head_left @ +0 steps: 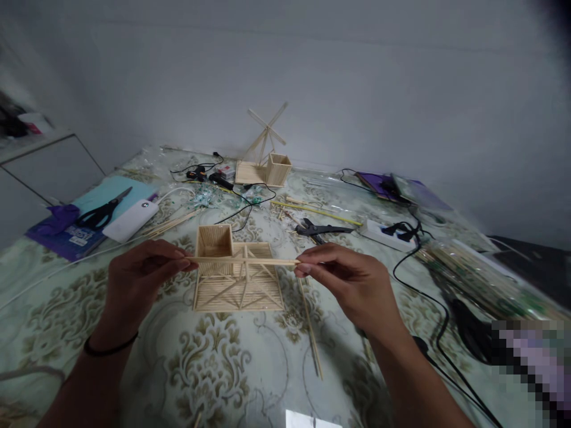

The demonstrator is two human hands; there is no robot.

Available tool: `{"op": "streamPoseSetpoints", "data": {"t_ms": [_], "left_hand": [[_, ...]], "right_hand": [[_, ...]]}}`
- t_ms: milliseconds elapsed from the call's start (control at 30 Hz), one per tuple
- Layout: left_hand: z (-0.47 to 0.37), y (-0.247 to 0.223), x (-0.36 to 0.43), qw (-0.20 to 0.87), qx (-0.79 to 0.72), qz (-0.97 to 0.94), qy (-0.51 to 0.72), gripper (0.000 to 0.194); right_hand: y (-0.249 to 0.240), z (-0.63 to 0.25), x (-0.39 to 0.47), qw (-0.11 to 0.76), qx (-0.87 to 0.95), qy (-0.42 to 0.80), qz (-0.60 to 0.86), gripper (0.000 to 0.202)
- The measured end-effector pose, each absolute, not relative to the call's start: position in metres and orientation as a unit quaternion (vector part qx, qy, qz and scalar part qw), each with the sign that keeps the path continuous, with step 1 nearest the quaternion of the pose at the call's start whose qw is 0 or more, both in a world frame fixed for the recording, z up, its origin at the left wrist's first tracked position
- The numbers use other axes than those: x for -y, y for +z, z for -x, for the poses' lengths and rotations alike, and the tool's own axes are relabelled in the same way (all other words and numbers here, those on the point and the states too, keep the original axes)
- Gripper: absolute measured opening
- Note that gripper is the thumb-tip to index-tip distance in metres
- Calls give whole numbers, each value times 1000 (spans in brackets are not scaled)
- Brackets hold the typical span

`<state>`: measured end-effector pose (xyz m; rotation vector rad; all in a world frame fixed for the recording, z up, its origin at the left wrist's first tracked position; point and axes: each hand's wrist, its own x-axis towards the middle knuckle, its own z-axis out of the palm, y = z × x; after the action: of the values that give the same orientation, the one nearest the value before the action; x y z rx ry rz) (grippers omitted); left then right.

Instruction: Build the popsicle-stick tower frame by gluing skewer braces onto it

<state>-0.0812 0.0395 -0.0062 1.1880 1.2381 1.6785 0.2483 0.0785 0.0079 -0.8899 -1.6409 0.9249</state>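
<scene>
A thin wooden strip is stretched level between my two hands, each pinching one end. My left hand is closed on its left end, and my right hand is closed on its right end. Behind and below the strip stands a wooden stick model with a slatted base, an open square box at its back left and slanted struts rising at the middle. Whether the strip touches the struts cannot be made out. A loose long stick lies right of the model.
A second model with crossed blades stands by the wall. Black scissors and a white power bank lie left. Pliers, a power strip, cables and bagged sticks are on the right.
</scene>
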Motion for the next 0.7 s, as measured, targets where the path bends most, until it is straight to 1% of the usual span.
{"op": "streamPoseSetpoints", "data": {"t_ms": [267,700], "left_hand": [[82,-8,-38,364,-474,-462,655,19],[84,-12,-38,366,-469,-465,655,21]], "right_hand": [[7,-249,-79,503,686,381,363,12],[4,-249,-79,509,684,375,364,4]]}}
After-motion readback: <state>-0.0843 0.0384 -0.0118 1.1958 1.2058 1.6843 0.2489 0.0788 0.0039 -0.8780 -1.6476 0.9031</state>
